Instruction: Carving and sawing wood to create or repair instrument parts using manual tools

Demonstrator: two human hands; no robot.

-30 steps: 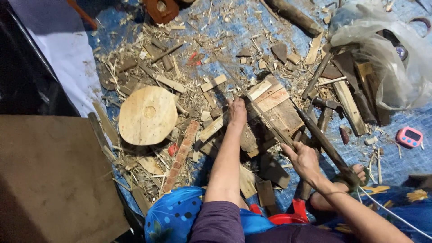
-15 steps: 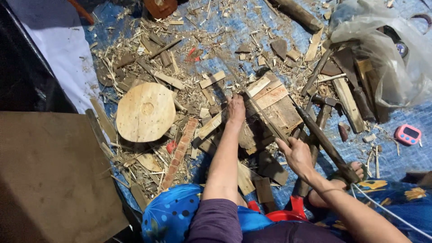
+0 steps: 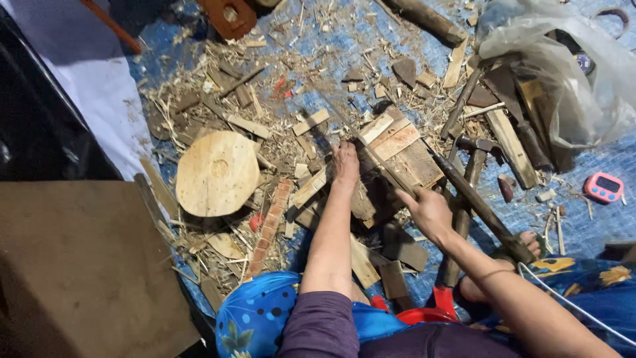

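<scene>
While the left hand [image 3: 346, 162] presses flat on a wood strip [image 3: 311, 187], the right hand [image 3: 427, 209] apparently grips a thin stick [image 3: 381, 159] over the blue tarp [image 3: 371, 40].

**One head-worn view, looking steeply down**

A single camera sits on the person's head and faces almost straight down over both forearms onto the blue tarp [image 3: 371, 40] on the floor. It stands at arm's length from the wood scraps. The round wooden disc [image 3: 217, 172] lies left of centre; beyond it the tarp runs to the upper edge, and nearer than it a brown board [image 3: 73, 272] fills the lower left corner.
</scene>
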